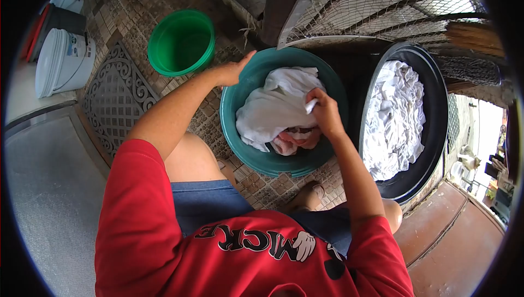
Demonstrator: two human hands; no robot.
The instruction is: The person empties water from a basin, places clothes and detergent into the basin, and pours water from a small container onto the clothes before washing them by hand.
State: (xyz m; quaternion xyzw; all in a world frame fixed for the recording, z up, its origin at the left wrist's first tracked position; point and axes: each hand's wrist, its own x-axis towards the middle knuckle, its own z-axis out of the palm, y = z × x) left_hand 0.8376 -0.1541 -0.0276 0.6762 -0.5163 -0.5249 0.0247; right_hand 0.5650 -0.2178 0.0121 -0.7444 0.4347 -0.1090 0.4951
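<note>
A round teal basin (232,125) stands on the tiled floor in front of my legs. Inside it lies a bunched white cloth (273,100), with a reddish patterned cloth (297,141) showing beneath its near edge. My right hand (326,112) is closed on a fold of the white cloth, pinching it up over the basin's right half. At the basin's upper left rim is my left hand (232,72), thumb stretched along the edge and the other fingers curled down outside it, partly hidden.
A large black tub (436,149) to the right holds heaped white laundry (394,117). A green bucket (183,43) stands at upper left, near a dark patterned mat (117,97). White lidded pails (65,62) line the left side. Wire netting (376,7) borders the far side.
</note>
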